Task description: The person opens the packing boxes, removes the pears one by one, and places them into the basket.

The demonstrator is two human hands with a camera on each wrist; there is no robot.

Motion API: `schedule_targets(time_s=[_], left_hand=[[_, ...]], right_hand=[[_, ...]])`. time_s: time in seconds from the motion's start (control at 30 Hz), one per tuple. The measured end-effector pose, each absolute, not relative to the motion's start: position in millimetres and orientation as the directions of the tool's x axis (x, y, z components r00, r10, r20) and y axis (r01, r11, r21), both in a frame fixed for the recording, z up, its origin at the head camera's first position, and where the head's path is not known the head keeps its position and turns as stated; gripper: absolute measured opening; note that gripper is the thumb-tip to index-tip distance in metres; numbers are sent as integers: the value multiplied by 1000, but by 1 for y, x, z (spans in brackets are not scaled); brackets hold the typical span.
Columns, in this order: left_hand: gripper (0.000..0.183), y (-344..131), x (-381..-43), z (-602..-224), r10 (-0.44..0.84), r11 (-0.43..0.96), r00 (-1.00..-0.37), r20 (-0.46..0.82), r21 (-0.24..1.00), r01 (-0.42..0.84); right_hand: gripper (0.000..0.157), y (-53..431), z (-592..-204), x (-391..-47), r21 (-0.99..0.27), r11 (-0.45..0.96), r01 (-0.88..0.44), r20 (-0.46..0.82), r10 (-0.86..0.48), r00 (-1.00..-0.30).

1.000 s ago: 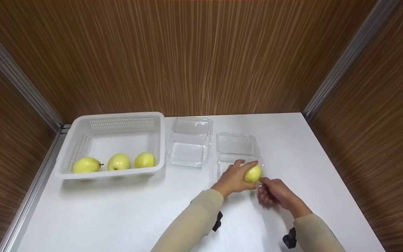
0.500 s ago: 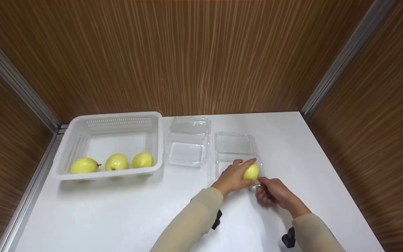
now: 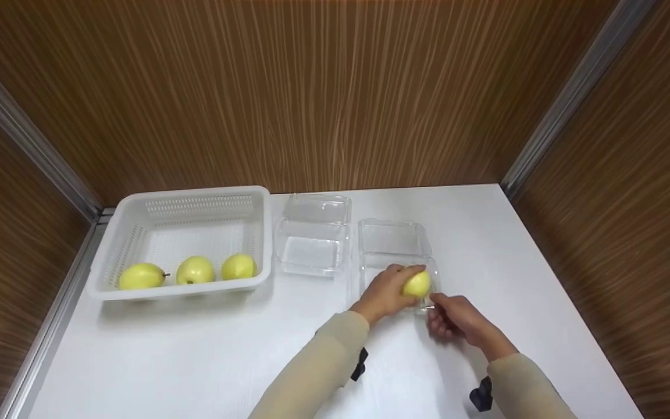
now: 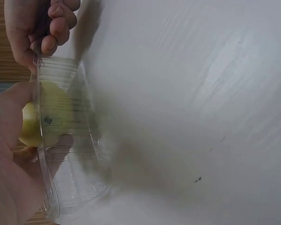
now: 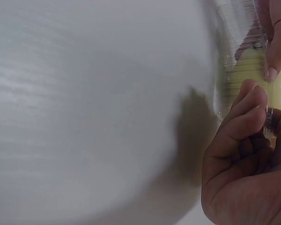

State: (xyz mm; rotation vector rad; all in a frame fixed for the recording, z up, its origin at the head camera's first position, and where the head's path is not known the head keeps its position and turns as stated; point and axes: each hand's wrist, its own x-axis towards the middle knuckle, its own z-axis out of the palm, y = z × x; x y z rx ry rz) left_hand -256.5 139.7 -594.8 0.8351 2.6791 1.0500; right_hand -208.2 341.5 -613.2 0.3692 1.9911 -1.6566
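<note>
In the head view my left hand [image 3: 386, 294] grips a yellow-green apple [image 3: 417, 284] inside the front half of a clear hinged plastic box [image 3: 396, 262], whose lid [image 3: 394, 238] lies folded back behind it. The left wrist view shows the apple [image 4: 30, 124] through the box's ribbed wall [image 4: 72, 183], with a dark spot on its end. My right hand [image 3: 457, 320] is at the front right corner, its thumb and fingers pinching the box's rim. In the right wrist view these curled fingers [image 5: 243, 122] sit just beside the apple.
At the left of the white table [image 3: 207, 361] stands a white basket [image 3: 95, 273] with three yellow-green apples [image 3: 195, 270] along its near side. A second clear box [image 3: 312, 251] lies unfolded between basket and hands. Wood-patterned panels [image 3: 312, 93] enclose the back and sides.
My left hand and the apple have shifted very slightly left and toward the box. The right hand keeps its pinch on the corner. The view has moved a little.
</note>
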Motion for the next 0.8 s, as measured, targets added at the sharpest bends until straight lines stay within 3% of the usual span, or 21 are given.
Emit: schedule_targets(time_s=[0.4, 0.8], left_hand=[[69, 117, -257, -578, 517, 598, -838, 177, 626, 500], [69, 64, -276, -542, 464, 626, -853, 240, 592, 507]], right_hand=[[47, 343, -613, -206, -831, 232, 505, -540, -123, -832], [47, 344, -614, -208, -823, 259, 505, -542, -94, -835]])
